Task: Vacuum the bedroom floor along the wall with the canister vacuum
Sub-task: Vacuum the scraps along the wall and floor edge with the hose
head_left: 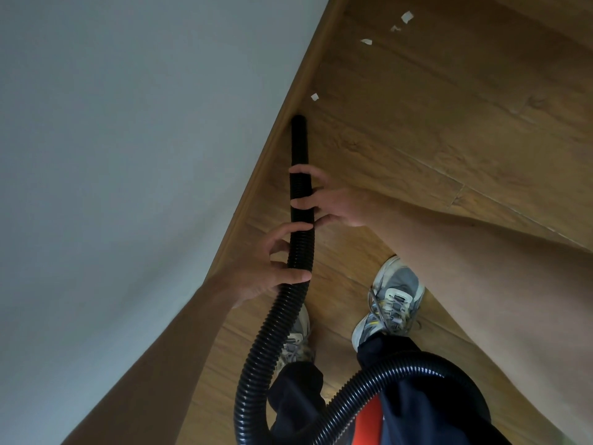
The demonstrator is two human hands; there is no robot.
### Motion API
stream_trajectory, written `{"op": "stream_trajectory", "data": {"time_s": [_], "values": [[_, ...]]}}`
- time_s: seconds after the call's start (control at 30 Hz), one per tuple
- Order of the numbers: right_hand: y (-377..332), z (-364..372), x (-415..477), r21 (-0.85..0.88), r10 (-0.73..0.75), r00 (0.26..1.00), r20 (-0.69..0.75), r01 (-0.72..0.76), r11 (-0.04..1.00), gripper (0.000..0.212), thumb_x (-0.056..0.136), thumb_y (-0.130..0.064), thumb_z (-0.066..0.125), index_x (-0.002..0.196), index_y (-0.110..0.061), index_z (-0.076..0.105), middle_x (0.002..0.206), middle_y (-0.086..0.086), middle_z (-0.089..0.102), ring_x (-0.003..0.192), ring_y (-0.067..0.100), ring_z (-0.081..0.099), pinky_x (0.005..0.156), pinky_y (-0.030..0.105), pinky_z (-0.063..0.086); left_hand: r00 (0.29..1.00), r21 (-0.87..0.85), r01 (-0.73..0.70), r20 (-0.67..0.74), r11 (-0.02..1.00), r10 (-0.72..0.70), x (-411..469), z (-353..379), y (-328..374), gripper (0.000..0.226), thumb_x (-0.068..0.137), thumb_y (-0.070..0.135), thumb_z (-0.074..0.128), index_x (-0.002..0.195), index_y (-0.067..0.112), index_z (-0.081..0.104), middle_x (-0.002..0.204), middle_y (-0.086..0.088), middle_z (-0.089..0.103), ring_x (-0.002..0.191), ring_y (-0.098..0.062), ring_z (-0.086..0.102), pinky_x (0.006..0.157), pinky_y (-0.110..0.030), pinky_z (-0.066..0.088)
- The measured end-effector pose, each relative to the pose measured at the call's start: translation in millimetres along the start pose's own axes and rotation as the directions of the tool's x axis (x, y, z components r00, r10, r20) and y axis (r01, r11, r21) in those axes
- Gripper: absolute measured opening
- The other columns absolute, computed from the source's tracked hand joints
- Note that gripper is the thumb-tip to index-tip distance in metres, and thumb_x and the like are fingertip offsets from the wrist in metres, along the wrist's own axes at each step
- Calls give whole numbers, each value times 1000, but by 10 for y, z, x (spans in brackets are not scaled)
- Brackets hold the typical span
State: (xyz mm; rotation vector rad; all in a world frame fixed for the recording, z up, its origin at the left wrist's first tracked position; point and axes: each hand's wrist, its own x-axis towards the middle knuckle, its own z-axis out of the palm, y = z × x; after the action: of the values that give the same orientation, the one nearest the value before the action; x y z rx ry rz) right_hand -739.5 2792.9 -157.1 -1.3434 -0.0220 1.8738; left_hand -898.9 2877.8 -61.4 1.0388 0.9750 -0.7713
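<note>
Gripping the hose (pixel 299 139), right hand (pixel 333 203) sits beyond left hand (pixel 272 271).

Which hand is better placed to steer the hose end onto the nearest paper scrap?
Right. The right hand grips the hose nearest its tip, close behind the scrap; the left hand holds farther back.

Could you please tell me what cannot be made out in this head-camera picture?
All in the head view:
- Vacuum canister: only an orange patch shows, behind the trouser legs and cut by the bottom edge.
- Hose mouth: faces away; contact with the floor is unclear.
- Left shoe: mostly behind the hose.
- White scraps: too small to identify.
</note>
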Motion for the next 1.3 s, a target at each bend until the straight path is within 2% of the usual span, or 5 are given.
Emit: {"op": "stream_trajectory", "data": {"time_s": [0.3, 0.47, 0.8, 1.1, 1.3], "values": [[42, -172, -10, -10, 10, 1000, 3, -10, 1000, 65, 92, -6, 67, 141, -42, 43, 123, 10, 57, 103, 28, 67, 81, 42, 61, 1000, -5, -11, 9, 1000, 11, 121, 90, 30, 73, 78, 2, 80, 130, 46, 53, 126, -5, 56, 100, -23, 71, 70, -36, 61], [-22, -280, 8, 13, 9, 999, -36, -9, 1000, 67, 89, -4, 68, 138, -43, 46, 126, 8, 56, 106, 29, 65, 81, 43, 61, 999, 26, -28, 20, 999, 27, 209, 101, 130, 75, 78, 1, 79, 131, 47, 52, 126, -6, 54, 102, -27, 70, 73, -40, 62], [-126, -489, -59, 96, -9, 999, -44, 13, 995, 71, 88, 2, 67, 141, -41, 45, 129, 9, 56, 110, 30, 64, 86, 48, 59, 999, 61, -45, 22, 997, 43, 326, 151, 333, 73, 79, 0, 78, 125, 50, 54, 126, -4, 54, 101, -26, 70, 72, -38, 62], [-211, -729, -207, 98, -52, 991, -124, 64, 993, 72, 85, 0, 72, 140, -39, 45, 125, 9, 58, 110, 28, 63, 73, 38, 61, 999, 130, -47, 11, 990, 46, 449, 320, 594, 74, 78, 1, 79, 130, 46, 53, 126, -5, 55, 103, -26, 69, 75, -44, 62], [-282, -905, -320, 123, -67, 985, -162, 87, 989, 72, 86, -1, 71, 140, -39, 44, 121, 9, 61, 103, 26, 67, 73, 38, 62, 999, 180, -51, 17, 982, 48, 499, 445, 833, 75, 77, 0, 79, 132, 43, 53, 125, -4, 55, 105, -26, 67, 71, -38, 62]]}}
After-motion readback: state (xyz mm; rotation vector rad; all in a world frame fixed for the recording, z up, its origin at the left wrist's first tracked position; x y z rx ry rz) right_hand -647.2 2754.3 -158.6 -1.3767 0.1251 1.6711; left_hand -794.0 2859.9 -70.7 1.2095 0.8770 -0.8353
